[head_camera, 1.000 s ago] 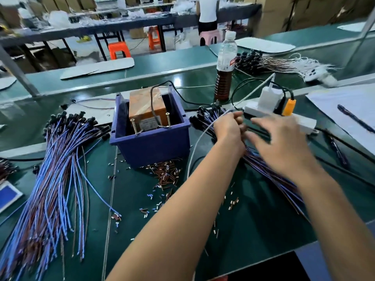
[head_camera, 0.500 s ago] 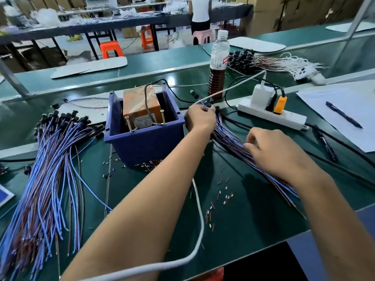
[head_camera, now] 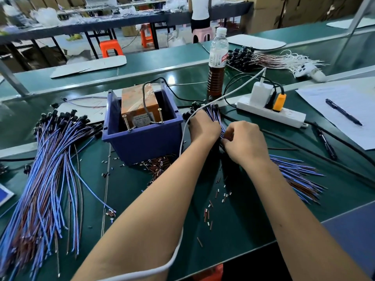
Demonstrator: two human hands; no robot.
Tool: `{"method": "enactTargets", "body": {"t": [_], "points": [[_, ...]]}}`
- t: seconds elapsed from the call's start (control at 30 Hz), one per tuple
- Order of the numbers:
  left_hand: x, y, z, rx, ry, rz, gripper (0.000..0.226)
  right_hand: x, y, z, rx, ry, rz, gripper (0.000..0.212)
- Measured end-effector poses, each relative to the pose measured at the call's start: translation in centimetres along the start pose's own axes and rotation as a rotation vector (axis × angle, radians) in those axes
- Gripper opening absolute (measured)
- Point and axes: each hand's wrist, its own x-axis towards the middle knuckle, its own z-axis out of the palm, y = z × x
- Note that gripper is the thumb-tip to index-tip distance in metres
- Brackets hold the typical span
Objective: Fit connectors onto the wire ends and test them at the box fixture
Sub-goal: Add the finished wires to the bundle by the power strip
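- Hands had moved together since a moment before: the right hand (head_camera: 244, 142), which had been lying further down the right wire bundle (head_camera: 294, 173), now sat just beside the left hand (head_camera: 204, 126), to the right of the blue box (head_camera: 142, 138).
- The left hand's fingers were curled over the top part of that bundle, holding the wires near their black ends.
- The right hand's fingers were bent and seemed to pinch wires in the same bundle; I could not tell how many.
- To me, this meant one wire was being picked out, ready for a connector and then a test at the box.
- The box was hard, dark blue plastic with square sides. An orange block (head_camera: 140, 106) wrapped in shiny tape sat inside it, with two thin metal screws (head_camera: 126, 122) sticking up at the front.
- The wires were long, thin and bendy, blue and brown.
- Tiny connectors (head_camera: 158, 165), like little copper tubes, lay scattered on the smooth green surface (head_camera: 233, 230) in front of the box.
- A bigger wire pile (head_camera: 46, 179) lay spread out to the left of the box.
- A soft white cable (head_camera: 182, 138) ran over the left arm.
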Motion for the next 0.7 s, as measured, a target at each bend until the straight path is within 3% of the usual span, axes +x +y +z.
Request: {"method": "enactTargets", "body": {"t": [0.13, 0.27, 0.53, 0.7], "points": [[-0.5, -0.1, -0.7, 0.005, -0.093, -0.012, 0.009, 0.5, 0.0, 0.9, -0.073, 0.002, 0.025, 0.016], [-1.4, -0.2, -1.9, 0.035, -0.218, 0.024, 0.007, 0.2, 0.1, 0.8, 0.052, 0.053, 0.022, 0.010], [-4.7, 0.5, -7.6, -0.082, -0.660, 0.020, 0.029, -1.1, -3.3, -1.1, 0.328, 0.338, -0.104, 0.015], [-6.8, -2.4, -14.0, -0.041, -0.667, 0.033, 0.033, -3.5, -8.6, 0.2, 0.503, 0.284, -0.281, 0.013]]}}
